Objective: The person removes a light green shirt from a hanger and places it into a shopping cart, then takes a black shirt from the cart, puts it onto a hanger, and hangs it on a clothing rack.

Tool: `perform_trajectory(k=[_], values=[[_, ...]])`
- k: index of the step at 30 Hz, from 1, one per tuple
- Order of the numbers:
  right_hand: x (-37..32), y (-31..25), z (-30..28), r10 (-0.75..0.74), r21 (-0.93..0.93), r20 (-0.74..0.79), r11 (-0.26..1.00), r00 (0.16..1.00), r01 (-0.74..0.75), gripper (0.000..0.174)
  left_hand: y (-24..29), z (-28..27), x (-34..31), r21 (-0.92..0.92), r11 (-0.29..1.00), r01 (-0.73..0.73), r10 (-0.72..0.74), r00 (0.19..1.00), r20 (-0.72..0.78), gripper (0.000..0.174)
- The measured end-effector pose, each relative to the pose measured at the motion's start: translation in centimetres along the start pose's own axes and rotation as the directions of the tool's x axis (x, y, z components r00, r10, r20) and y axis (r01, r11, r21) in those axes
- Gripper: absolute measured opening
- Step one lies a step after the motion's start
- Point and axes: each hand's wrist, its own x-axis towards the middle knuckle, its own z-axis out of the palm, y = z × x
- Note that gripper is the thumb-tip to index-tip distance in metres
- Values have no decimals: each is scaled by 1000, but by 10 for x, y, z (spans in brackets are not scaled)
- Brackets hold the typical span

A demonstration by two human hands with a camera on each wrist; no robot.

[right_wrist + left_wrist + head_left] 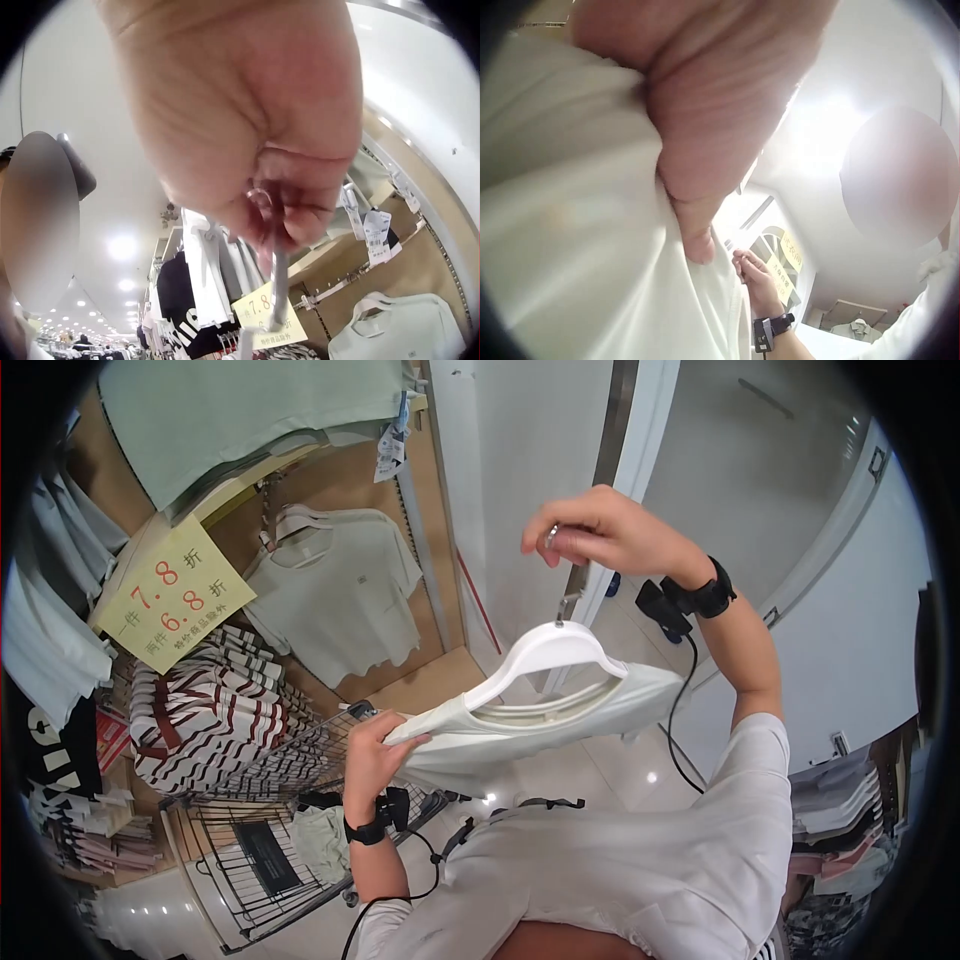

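Note:
My right hand (590,535) is raised and pinches the metal hook (568,600) of a white plastic hanger (545,650); in the right wrist view the hook (277,289) hangs from my curled fingers (300,202). A pale cream T-shirt (540,715) is draped on the hanger. My left hand (375,755) grips the shirt's left shoulder, thumb on top. In the left wrist view my left hand's fingers (705,135) press into the pale fabric (577,247), with the right hand (754,277) small beyond.
A pale T-shirt (335,595) hangs on the brown display wall beside a yellow price sign (172,600). Striped folded shirts (200,705) lie stacked on a black wire rack (255,840). More garments hang at the left edge, a white pillar (520,490) stands ahead.

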Motion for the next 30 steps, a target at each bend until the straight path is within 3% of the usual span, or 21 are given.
perform_trajectory(k=[2,6,8,11,14,19,21,23,24,26,30], values=[[0,-2,1,143,104,-107,986,984,-132,15,3,-1,-4,21,1000,3,-2,999,-44,21],[2,2,6,48,78,-142,996,989,-37,15,-5,0,-7,80,997,4,6,992,-130,24],[4,4,12,268,175,-150,954,952,-242,24,-8,-1,-6,112,994,-6,22,990,-139,25],[9,6,23,233,21,-282,971,931,-236,25,-4,-1,-4,153,988,-25,52,984,-171,26],[18,-3,21,338,73,-278,941,899,-331,25,-4,-3,-3,145,989,-36,64,979,-194,26],[29,-14,29,299,99,-242,954,923,-283,22,-24,-15,-3,122,990,-66,87,980,-181,26],[35,-12,38,244,88,-229,969,943,-229,28,-36,-21,-5,45,998,-49,57,980,-191,26],[31,-10,51,251,255,-389,954,886,-158,47,-42,-27,-8,30,999,-42,48,974,-222,26],[24,-11,49,280,173,-312,956,908,-235,67,-46,-31,-10,12,999,-45,46,969,-242,26],[11,-22,56,233,-239,-173,932,957,-271,66,-59,-36,-11,-8,1000,-26,23,961,-274,26],[-5,-9,77,174,-358,-36,917,984,-175,46,-80,-38,-8,-141,990,-9,-38,945,-326,24]])
